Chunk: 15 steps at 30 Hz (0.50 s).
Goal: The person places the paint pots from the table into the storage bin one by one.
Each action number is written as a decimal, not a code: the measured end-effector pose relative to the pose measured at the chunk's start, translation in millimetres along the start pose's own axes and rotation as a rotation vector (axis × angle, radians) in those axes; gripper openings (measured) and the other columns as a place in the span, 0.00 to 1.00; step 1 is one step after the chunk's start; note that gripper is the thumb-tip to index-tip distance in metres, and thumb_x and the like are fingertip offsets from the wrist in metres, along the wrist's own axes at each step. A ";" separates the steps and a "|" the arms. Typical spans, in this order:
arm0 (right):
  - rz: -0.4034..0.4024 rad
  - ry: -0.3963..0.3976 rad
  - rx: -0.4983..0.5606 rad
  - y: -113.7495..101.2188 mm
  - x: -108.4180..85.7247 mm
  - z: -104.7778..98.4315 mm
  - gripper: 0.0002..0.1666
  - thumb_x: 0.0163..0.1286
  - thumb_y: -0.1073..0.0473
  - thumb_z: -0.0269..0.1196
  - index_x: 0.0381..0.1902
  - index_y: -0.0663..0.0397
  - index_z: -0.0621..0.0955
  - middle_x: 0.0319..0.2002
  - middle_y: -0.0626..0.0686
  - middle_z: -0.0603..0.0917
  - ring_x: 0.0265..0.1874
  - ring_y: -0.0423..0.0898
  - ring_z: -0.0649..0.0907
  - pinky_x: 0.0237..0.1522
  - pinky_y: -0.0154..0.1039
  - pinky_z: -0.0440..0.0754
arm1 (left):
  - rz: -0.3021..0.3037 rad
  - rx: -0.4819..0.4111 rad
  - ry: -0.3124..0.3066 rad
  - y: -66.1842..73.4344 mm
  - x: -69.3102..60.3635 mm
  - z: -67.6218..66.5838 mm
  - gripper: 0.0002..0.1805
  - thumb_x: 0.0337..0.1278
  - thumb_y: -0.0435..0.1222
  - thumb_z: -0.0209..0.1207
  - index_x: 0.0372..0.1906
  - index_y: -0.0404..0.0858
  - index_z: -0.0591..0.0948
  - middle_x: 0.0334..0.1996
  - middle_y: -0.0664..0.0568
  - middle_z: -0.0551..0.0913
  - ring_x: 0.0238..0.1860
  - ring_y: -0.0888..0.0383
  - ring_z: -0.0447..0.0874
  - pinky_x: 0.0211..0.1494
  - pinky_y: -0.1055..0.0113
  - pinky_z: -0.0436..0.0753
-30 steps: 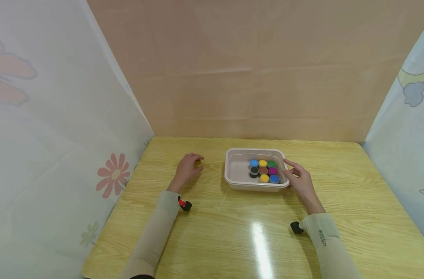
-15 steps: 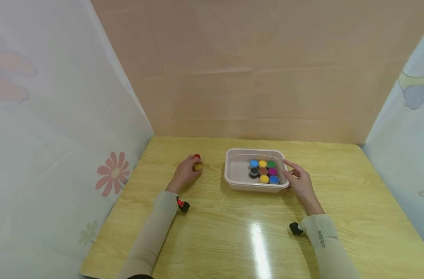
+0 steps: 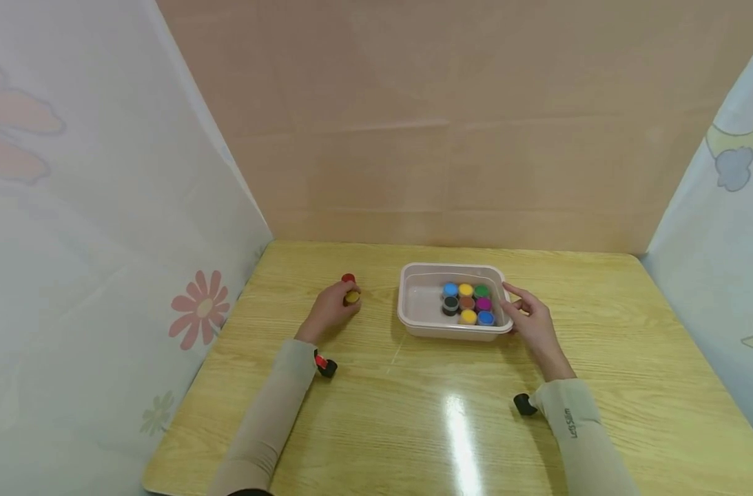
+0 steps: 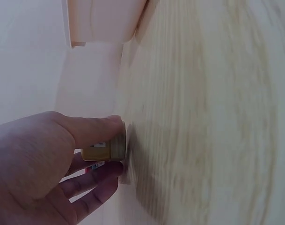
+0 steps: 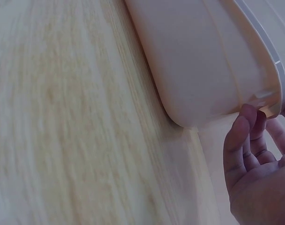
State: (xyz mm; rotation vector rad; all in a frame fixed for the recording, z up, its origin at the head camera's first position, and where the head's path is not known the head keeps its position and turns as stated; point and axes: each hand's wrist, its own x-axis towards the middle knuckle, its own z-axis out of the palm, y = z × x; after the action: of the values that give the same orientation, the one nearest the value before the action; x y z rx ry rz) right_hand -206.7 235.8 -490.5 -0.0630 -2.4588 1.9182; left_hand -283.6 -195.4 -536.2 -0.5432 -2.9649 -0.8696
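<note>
My left hand (image 3: pixel 330 310) pinches a small yellow jar (image 3: pixel 351 297) at the left of the table, thumb on one side and fingers on the other. In the left wrist view the jar (image 4: pixel 101 152) has its end at or very near the wood. Just beyond it stands a red-topped jar (image 3: pixel 348 277), partly hidden by the fingers. My right hand (image 3: pixel 537 329) grips the right end of a pale pink plastic box (image 3: pixel 423 300), fingers beneath the rim. Several small jars with coloured tops, including a black one (image 3: pixel 450 304) and a purple one (image 3: pixel 484 304), fill the box's right part.
The wooden table (image 3: pixel 376 413) runs back to a brown covered wall (image 3: pixel 450 172). Flower-printed cloth (image 3: pixel 134 262) hangs along the left side, and more printed cloth (image 3: pixel 723 262) on the right. Wrist cameras sit on both sleeves.
My left fingers have come round the yellow jar, and the hand has drawn back slightly, uncovering the red-topped jar. The right hand and the box stay where they were.
</note>
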 end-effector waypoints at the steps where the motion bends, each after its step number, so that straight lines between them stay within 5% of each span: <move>1: -0.002 -0.001 0.003 0.1 0.2 0.1 0.32 0.78 0.59 0.62 0.74 0.66 0.69 0.30 0.48 0.78 0.20 0.38 0.79 0.25 0.40 0.87 | 0.001 -0.001 0.001 0.5 0.4 -0.4 0.13 0.69 0.38 0.64 0.55 0.41 0.83 0.50 0.47 0.86 0.47 0.52 0.82 0.57 0.54 0.82; 9: -0.001 0.008 0.016 14.7 8.5 -1.3 0.33 0.78 0.59 0.62 0.75 0.65 0.69 0.29 0.45 0.79 0.20 0.38 0.80 0.25 0.40 0.87 | 0.002 -0.005 0.013 11.5 3.3 -4.5 0.16 0.70 0.40 0.65 0.58 0.40 0.83 0.51 0.47 0.87 0.48 0.51 0.84 0.55 0.53 0.83; 15: 0.005 0.012 0.008 25.3 13.1 -2.4 0.33 0.78 0.58 0.62 0.75 0.63 0.69 0.29 0.45 0.79 0.19 0.37 0.80 0.24 0.40 0.86 | 0.056 -0.048 0.053 26.8 2.5 -10.2 0.18 0.69 0.40 0.66 0.58 0.38 0.83 0.49 0.47 0.86 0.44 0.52 0.84 0.50 0.53 0.85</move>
State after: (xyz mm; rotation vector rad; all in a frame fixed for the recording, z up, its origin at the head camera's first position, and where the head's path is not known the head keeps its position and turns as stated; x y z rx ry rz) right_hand -219.2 244.9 -514.6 -0.0809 -2.4455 1.9243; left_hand -278.0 -178.8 -513.3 -0.5914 -2.8739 -0.9372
